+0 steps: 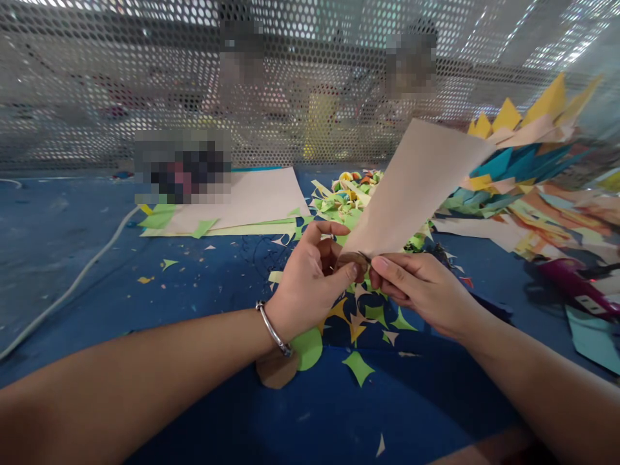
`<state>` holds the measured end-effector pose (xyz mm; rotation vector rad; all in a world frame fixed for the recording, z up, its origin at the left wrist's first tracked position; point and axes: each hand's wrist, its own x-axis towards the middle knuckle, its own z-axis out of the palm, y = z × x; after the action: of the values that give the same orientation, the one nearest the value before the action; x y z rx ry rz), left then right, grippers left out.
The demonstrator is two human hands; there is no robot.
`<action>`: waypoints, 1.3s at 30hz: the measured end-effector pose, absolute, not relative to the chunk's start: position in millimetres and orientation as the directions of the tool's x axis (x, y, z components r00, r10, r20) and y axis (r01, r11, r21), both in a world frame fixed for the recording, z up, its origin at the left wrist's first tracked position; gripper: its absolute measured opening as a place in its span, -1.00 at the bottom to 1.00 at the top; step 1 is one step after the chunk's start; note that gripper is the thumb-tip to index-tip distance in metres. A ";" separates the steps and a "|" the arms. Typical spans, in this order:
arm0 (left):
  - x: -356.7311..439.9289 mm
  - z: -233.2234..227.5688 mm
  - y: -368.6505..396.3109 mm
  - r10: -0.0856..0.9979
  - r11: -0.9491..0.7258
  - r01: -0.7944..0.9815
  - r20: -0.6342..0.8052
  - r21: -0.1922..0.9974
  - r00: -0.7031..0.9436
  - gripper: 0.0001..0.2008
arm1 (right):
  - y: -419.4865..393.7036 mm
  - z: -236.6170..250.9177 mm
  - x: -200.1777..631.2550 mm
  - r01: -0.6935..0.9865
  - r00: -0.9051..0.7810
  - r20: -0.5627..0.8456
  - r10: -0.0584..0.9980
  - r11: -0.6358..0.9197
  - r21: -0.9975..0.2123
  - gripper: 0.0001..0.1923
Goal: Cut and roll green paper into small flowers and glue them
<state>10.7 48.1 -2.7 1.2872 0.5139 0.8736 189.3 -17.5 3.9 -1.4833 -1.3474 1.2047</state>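
Pinched a pale sheet (419,184) mid-frame in left hand (310,278); gripped a mostly hidden dark object (364,257) in right hand (423,284).

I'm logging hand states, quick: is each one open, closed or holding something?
Left hand: closed, holding the long pale pink paper sheet near its lower end.
Right hand: closed beside that end; what it holds cannot be told.
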 end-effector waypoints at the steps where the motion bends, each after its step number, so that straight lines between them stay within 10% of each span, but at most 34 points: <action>1: 10.7 -2.4 48.2 0.796 0.037 -0.269 0.135 0.962 0.591 -0.58 | -17.5 3.5 189.7 0.254 -0.008 -0.136 0.991 -0.130 -0.958 -0.45; 39: 11.3 -4.2 49.2 0.807 0.053 -0.264 0.114 0.963 0.580 -0.51 | -15.6 2.8 197.7 0.441 -0.016 -0.049 0.999 -0.037 -0.897 -0.47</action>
<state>11.3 49.2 -4.2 1.2683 0.5367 0.8759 197.7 -15.6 2.8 -1.5607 -1.5378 1.0106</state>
